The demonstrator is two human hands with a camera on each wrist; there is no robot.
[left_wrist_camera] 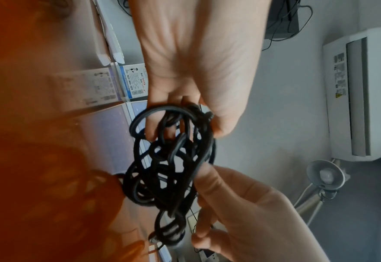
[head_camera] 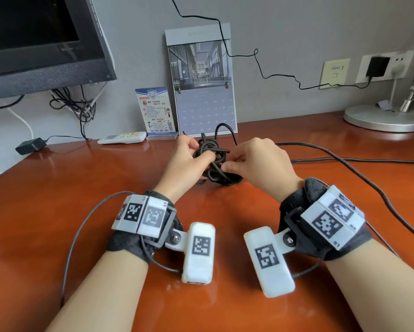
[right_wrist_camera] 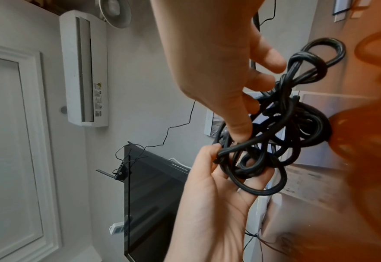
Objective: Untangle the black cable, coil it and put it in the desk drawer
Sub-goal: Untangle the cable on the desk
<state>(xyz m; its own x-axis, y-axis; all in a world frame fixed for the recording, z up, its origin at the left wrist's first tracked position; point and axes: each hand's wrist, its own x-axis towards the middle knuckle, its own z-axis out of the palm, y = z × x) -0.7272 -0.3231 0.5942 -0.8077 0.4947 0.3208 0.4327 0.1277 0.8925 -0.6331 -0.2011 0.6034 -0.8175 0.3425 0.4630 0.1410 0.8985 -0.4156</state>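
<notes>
- Head view: our left hand [head_camera: 186,161] and right hand [head_camera: 256,161] both pinch loops of the knotted black rubber cable [head_camera: 215,161], bunched just above the glossy reddish-brown desk [head_camera: 57,200].
- We should find a free end first, loosening loops gently rather than pulling the knot tight.

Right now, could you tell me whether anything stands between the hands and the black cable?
Nothing visible does: the left hand and right hand both already grip the tangled black cable above the desk. No drawer is in view.
</notes>
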